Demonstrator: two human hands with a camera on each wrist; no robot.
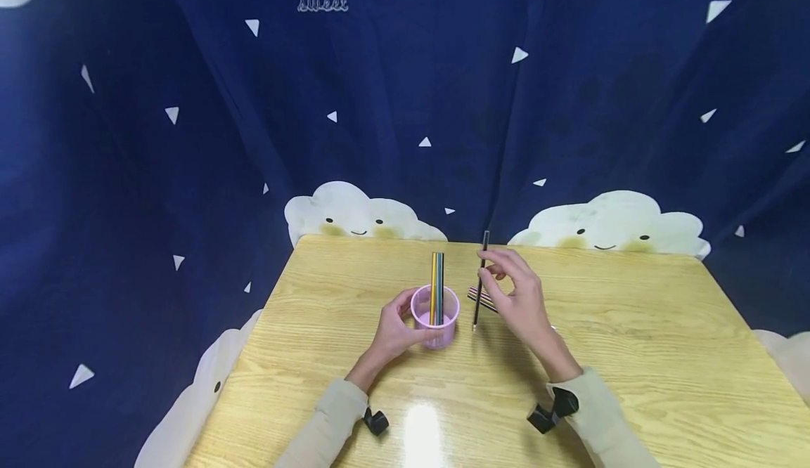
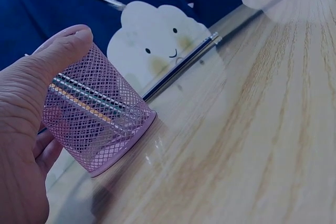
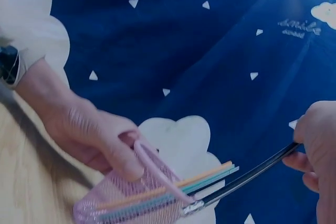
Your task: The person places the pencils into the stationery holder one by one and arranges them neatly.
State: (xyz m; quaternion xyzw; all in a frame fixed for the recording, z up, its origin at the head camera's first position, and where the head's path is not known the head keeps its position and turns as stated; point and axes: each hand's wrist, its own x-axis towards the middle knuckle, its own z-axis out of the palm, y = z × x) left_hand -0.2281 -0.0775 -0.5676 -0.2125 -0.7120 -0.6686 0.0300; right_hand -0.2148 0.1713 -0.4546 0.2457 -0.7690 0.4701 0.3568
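My left hand point(image 1: 395, 329) grips a pink mesh pen cup point(image 1: 448, 333) around its side, thumb near the rim, and the cup stands upright on the table. Inside it lean several pencils point(image 1: 433, 285), among them an orange-yellow, a teal and a dark one. Between thumb and fingers my right hand point(image 1: 522, 299) pinches a black pencil point(image 1: 479, 299), held nearly upright just right of the cup, its silvery end point(image 3: 193, 208) downward. More pencils point(image 1: 484, 301) lie on the table behind and partly under the right hand, which hides some of their length.
The wooden table point(image 1: 645, 341) ends at the back against a dark blue curtain point(image 1: 392, 88) with white triangles and clouds. A black wrist camera point(image 1: 376, 422) sits on the left sleeve, another camera point(image 1: 544, 417) on the right.
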